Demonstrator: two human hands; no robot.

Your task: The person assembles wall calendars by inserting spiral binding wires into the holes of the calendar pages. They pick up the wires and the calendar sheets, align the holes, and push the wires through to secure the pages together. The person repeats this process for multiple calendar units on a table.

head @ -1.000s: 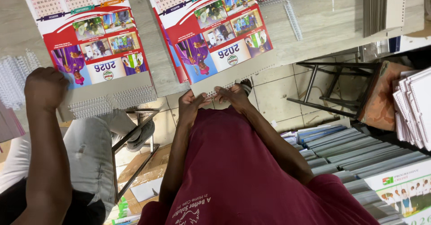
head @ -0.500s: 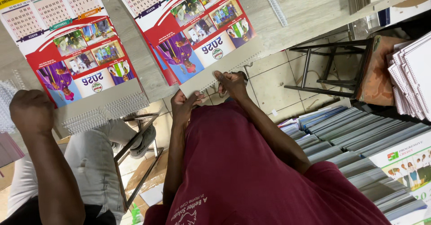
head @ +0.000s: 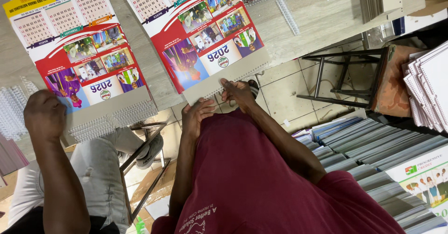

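Looking down at my own two hands here, both working the bottom edge of the red calendar, which lies flat on the table and hangs a bit over its near edge. My left hand has its fingers curled in and grips the corner of the calendar's grey backing strip. My right hand is mostly closed too, fingertips pinching the same strip just beside the left one. Can't tell if the wire is threaded through yet, too small.

Off to the left, a co-worker's hand is balled into a fist, pressing on the edge of a second calendar next to its wire coil. Loose wire combs lie further up the table.
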